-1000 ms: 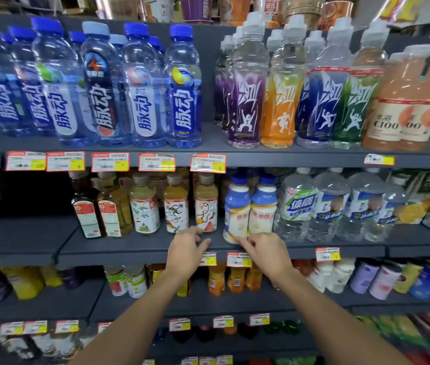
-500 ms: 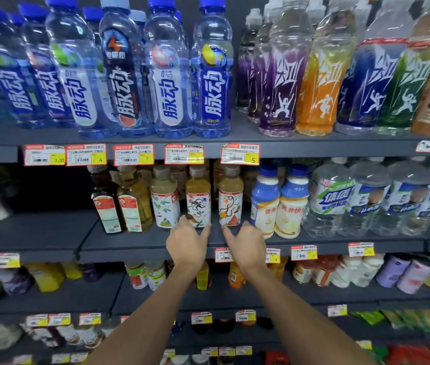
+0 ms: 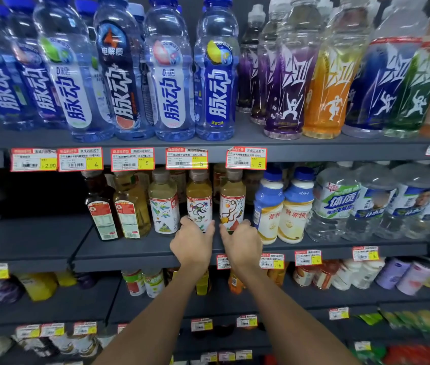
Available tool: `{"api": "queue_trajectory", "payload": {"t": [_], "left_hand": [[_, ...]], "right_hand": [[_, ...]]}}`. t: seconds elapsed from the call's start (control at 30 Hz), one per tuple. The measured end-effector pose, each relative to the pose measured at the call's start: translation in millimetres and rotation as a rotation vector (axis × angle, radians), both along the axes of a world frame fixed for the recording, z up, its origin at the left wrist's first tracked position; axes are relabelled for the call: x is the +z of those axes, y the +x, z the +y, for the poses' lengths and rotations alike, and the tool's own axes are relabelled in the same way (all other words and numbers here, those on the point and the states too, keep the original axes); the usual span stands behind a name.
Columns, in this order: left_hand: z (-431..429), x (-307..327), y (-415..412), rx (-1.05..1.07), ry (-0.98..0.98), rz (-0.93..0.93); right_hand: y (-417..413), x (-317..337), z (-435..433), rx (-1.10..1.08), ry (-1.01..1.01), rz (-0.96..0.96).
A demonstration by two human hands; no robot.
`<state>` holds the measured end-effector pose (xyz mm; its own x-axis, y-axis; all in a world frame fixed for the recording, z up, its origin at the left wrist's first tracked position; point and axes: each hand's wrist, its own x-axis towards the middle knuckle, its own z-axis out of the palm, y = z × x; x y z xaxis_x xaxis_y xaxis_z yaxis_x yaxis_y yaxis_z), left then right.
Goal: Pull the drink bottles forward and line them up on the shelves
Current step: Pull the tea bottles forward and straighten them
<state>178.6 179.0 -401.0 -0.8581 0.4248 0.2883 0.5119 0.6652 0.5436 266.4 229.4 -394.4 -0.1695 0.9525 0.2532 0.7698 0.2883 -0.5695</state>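
Both hands are at work low in the centre of the frame, on the grey metal middle shelf (image 3: 135,250). The left hand (image 3: 193,242) curls its fingers round the base of an amber tea bottle with a white dragon-patterned label (image 3: 199,204). The right hand (image 3: 241,242) wraps its fingers round the base of the neighbouring amber tea bottle with a white fruit-patterned label (image 3: 233,204). Both bottles stand upright and set back from the shelf's front edge.

The job looks partly done. Along the top of the frame, the clear blue-capped drink bottles (image 3: 170,75) already stand in a row at their shelf's lip. The two white bottles with blue caps (image 3: 282,206), right of centre, also sit forward. The held pair is not yet at the edge. The pale tea bottle with a leaf label (image 3: 163,206) and the two brown tea bottles with red labels (image 3: 115,206) to the left stand a little back too. Small bottles on the lower shelf (image 3: 142,283) sit deep and probably need pulling.

The upper shelf's red-and-yellow price tags (image 3: 245,158) hang just above the caps, so headroom is tight. The blue-capped bottle stands just beside the right hand's bottle.
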Motion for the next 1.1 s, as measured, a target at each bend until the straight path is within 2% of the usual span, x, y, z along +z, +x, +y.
{"api": "queue_trajectory", "payload": {"t": [0.53, 0.87, 1.1], "left_hand": [[-31.4, -4.1, 3.8, -0.048, 0.044, 0.042], [-41.3, 5.2, -0.4, -0.11, -0.025, 0.034], [-42.2, 5.1, 0.6, -0.119, -0.005, 0.007]], "right_hand": [[31.2, -3.4, -4.9, 0.179, 0.013, -0.013], [48.9, -2.4, 17.0, 0.415, -0.193, 0.162], [49.4, -4.2, 20.0, 0.497, -0.166, 0.109]]}}
